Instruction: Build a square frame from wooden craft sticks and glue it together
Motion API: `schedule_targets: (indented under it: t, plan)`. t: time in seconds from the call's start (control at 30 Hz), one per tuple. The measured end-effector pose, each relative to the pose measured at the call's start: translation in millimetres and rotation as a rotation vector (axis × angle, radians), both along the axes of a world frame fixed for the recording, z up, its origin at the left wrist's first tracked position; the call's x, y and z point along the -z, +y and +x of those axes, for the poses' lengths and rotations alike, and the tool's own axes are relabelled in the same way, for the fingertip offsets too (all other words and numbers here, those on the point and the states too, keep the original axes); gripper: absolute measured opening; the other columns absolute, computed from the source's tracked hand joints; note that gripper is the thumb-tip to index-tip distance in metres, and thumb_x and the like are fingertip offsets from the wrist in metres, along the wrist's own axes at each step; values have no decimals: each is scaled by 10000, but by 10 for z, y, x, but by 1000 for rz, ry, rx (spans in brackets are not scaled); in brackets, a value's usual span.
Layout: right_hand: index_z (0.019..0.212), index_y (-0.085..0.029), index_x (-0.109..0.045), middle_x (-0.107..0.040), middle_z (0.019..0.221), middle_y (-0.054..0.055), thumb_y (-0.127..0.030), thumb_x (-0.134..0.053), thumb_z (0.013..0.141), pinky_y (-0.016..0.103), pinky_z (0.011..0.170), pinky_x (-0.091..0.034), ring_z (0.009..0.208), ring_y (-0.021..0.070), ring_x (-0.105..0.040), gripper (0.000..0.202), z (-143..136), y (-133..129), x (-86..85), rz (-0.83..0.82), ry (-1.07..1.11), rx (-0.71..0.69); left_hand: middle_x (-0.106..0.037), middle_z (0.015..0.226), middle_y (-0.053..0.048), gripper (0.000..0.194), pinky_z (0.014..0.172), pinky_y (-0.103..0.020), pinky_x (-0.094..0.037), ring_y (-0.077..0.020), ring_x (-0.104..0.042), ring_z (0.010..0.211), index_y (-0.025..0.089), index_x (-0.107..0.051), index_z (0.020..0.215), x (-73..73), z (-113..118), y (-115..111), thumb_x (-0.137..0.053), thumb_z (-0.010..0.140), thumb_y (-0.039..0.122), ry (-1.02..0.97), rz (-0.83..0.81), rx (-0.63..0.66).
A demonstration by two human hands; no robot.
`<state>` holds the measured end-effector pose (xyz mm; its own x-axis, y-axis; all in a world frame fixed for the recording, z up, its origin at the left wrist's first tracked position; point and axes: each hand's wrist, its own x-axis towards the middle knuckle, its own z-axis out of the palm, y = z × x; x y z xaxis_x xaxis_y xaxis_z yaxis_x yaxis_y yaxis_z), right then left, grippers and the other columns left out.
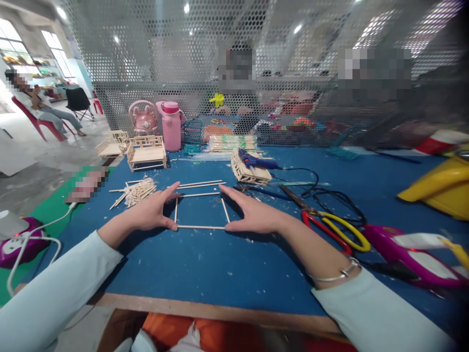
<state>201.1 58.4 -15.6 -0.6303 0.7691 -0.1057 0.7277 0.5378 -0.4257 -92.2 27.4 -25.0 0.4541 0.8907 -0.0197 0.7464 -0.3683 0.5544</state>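
Four-sided and flat on the blue table, a frame of thin wooden sticks (201, 227) lies between my hands. My left hand (156, 210) is at its left side, thumb at the near left corner and fingers by the far left corner. On the other side, my right hand (252, 210) has its thumb at the near right corner and its fingertips by the far right one. Both hands have thumb and fingers spread apart. Just beyond the frame lie two loose sticks (201, 185). A pile of short sticks (141, 192) sits left of my left hand.
Small wooden stick models (147, 152) stand at the back left near a pink thermos (171, 127). A blue glue gun (252, 159) rests on another stick model (249, 173). Scissors (330, 227), cables and a purple power strip (410, 254) lie right. A perforated metal screen (205, 63) rises behind.
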Motion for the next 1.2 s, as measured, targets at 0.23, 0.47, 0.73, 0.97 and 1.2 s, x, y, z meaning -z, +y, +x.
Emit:
schedule_targets:
  t: [0.23,0.47,0.73,0.97,1.2]
  plan:
    - [1438,-148,-141,-193,1478,161,-566,-683,589,464,1088,-185,1358,296,-158,1090,-120,63,63,50,-7,-16,-421,1373,-142,1085,973,-419,-323,-296,-444,1198,211,-36,1434,-18,15,-20,-707,621,464,-8,0,-1]
    - [1434,-149,-162,-360,1410,144,-491,-713,594,436,1054,-268,1307,284,-300,1061,-80,46,47,62,97,-32,-406,1378,-163,1096,981,-444,-327,-311,-437,1206,203,-35,1435,-9,25,-18,-701,614,492,7,-14,-14]
    - [1427,-110,-185,-258,1460,142,-548,-680,609,424,1079,-236,1324,286,-261,1052,-72,30,3,34,23,-26,-393,1384,-169,1101,1006,-450,-313,-298,-428,1217,214,-46,1435,17,19,-20,-703,605,517,-30,-34,-8]
    - [1426,-158,-212,-250,1466,123,-593,-665,603,450,1084,-223,1330,297,-245,1034,-58,31,34,33,51,-33,-371,1401,-158,1087,1016,-436,-302,-285,-388,1248,209,-43,1436,25,21,-23,-694,621,515,-46,-39,-1]
    - [1434,-149,-171,-207,1478,139,-648,-633,597,469,1088,-194,1350,313,-179,1078,-61,41,67,25,41,-28,-374,1400,-161,1076,1015,-429,-299,-288,-373,1258,204,-73,1436,38,24,-24,-709,614,481,-62,-32,-17]
